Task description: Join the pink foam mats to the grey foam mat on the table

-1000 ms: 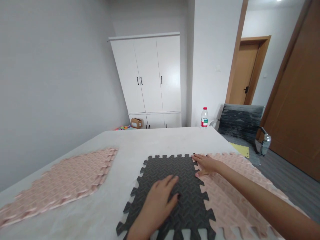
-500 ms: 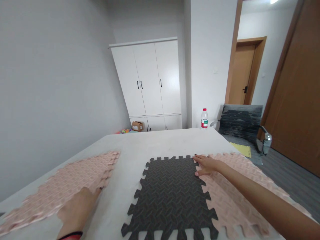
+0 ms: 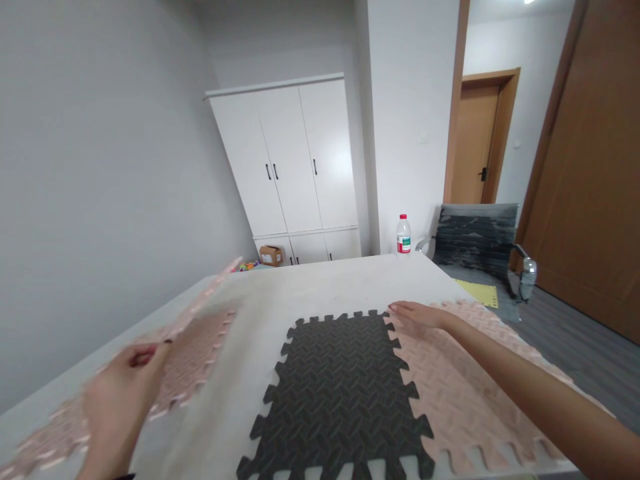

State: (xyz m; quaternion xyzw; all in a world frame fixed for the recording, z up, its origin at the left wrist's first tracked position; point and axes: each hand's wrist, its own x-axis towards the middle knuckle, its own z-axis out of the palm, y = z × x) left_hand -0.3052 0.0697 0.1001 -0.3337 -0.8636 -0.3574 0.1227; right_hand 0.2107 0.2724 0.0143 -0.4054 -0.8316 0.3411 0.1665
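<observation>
While my left hand (image 3: 117, 400) sits low in the left of the frame, its fingers are pinched shut on the near edge of a pink foam puzzle tile (image 3: 200, 307). That tile is tilted up off the table (image 3: 310, 287), far corner raised toward the left-centre, motion-blurred. Under and beside it lies a second pink foam tile (image 3: 55, 433), flat, running down to the lower left corner; exact overlap between the two I can't tell through the blur.

Centre of frame: black foam puzzle tile (image 3: 340, 393), flat on the table, diamond-plate texture, toothed edges, near edge cut off by the bottom of the frame. Its right edge is interlocked with a pink foam mat (image 3: 460, 400) spreading over the right side of the table.

My right hand (image 3: 417, 315) lies flat, fingers spread and apart, gripping nothing, pressing on the far end of the seam where the black tile meets the pink mat. Forearm runs off to the lower right.

Background, upper centre: white wardrobe (image 3: 295, 160) against the wall, small cardboard box (image 3: 271, 255) at its foot. Right of it, a plastic bottle with red cap (image 3: 403, 235) at the far table edge, then a grey office chair (image 3: 475, 237) with a yellow foam tile (image 3: 477, 292) beside it, wooden door (image 3: 475, 140) upper right.
</observation>
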